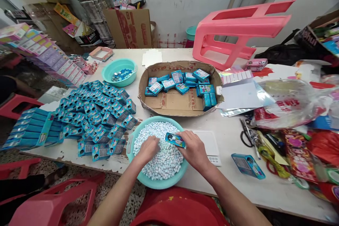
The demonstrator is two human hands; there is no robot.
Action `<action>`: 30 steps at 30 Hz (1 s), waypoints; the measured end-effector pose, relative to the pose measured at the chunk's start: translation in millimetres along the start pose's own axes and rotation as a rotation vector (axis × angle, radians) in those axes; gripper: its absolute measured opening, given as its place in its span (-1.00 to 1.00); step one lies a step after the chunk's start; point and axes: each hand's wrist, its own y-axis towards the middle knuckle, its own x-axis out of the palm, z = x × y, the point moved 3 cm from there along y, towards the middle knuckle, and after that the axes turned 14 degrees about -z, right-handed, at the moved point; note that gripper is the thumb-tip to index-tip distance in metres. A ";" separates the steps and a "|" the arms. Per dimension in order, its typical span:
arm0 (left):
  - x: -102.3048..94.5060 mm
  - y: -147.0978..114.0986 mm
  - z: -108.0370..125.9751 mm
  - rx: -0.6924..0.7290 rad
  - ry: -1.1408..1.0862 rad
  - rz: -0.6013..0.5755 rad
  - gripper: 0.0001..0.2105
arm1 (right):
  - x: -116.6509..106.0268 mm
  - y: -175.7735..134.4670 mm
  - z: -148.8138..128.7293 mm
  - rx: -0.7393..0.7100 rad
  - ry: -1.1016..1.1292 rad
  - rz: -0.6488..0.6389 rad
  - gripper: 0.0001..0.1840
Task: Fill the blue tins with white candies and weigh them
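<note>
Directly in front of me, a turquoise basin (131, 162) holds a heap of small white and pale blue candies (164, 166). My left hand (148, 149) is down on the candies with its fingers curled together; what they pinch is hidden. Over the basin's right side, my right hand (194, 149) grips a small blue candy box (175, 140) by its right end, tilted, printed side up. White shows near its upper left part. A similar blue box (248, 166) lies on the table to the right of that hand.
Many blue boxes (100, 113) cover the table at left. A cardboard tray (169, 104) with more boxes sits behind the basin, near a smaller bowl (106, 74) of blue discs. A white scale (209, 141), scissors (247, 134) and a pink stool (238, 39) are at right.
</note>
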 end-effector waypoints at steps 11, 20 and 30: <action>-26.4 -16.8 9.7 0.049 -0.196 0.202 -0.83 | -7.2 -2.4 9.5 0.041 0.095 -0.035 -0.68; -63.0 -42.8 48.6 0.375 -0.154 0.289 -0.51 | 6.7 4.4 2.4 0.015 0.163 -0.037 -0.67; -26.7 -18.6 10.7 0.192 -0.168 0.342 -0.60 | -8.0 -58.2 97.0 0.417 0.215 0.323 -0.64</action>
